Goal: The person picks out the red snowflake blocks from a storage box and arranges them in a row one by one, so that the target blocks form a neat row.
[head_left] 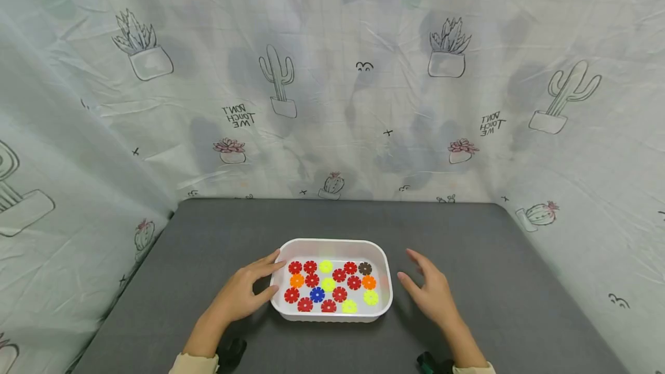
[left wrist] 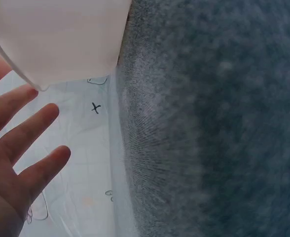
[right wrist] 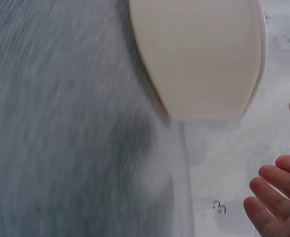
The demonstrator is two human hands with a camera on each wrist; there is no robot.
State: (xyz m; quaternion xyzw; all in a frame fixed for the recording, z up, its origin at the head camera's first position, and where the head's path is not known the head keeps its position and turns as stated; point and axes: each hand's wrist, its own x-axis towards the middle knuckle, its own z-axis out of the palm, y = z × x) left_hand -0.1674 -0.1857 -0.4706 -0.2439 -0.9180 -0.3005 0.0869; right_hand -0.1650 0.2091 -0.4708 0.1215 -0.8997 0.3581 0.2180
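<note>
my left forearm (head_left: 206, 331) slants up from the lower left, my right forearm (head_left: 462, 340) from the lower right, both bare above pale cuffs (head_left: 193, 365). my left hand (head_left: 241, 294) points inward, fingers long and lightly bent, thumb held away from the index finger; from the left wrist i see those fingers fanned apart. my right hand (head_left: 434, 294) leans inward too, well apart from the other, thumb and index finger spread; from the right wrist, four fingertips (right wrist: 272, 197) lie close together, side by side.
</note>
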